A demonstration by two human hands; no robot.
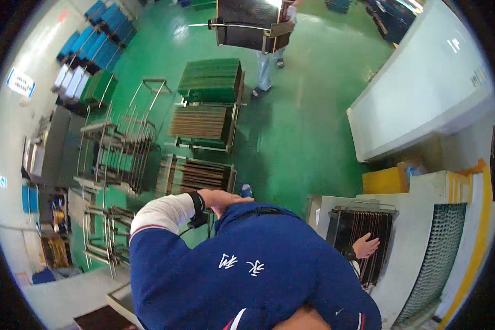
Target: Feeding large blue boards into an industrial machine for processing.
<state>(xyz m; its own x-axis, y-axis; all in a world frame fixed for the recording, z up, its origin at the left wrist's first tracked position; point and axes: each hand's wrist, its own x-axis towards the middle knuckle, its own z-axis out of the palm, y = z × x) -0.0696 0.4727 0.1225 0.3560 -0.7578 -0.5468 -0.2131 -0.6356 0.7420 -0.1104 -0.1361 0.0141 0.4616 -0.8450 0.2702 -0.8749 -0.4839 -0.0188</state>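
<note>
Navy jacket (258, 250) nearest; right grip (366, 246) spread over the dark rack (363, 223)

Closest to the lens: my own jacket, with white characters on the cloth, filling the foreground left of the dark rack. The rack, packed with thin upright panels, sits at my right side on a pale counter (410, 247).

Right grip: fingers apart, back of the hand uppermost, lying across the rack's panel edges. Whether the palm presses on them or is just above, I cannot tell. Dark band at that wrist.

Left grip (219, 201): well left of the rack, at the jacket's hem by my waist, fingers extended. Cannot tell whether it is closed on anything; its underside is hidden. A black band (197, 203) circles this wrist, below a white sleeve (165, 213).

Surroundings, all referred to the dark rack. To its right, past a strip of counter: a grey-green mesh belt (437, 253). Just beyond it: a yellow box (382, 183); farther in that direction, a large white cabinet (418, 99). Left of it and farther out, in a row on the green floor: a holder of dark panels (203, 173), one of brown panels (201, 121) and one of green panels (209, 80). Farther left: bare metal frames (126, 148). Far beyond the rack, to its left, another person (264, 74) stands with a large black rack (245, 36) held in front.
</note>
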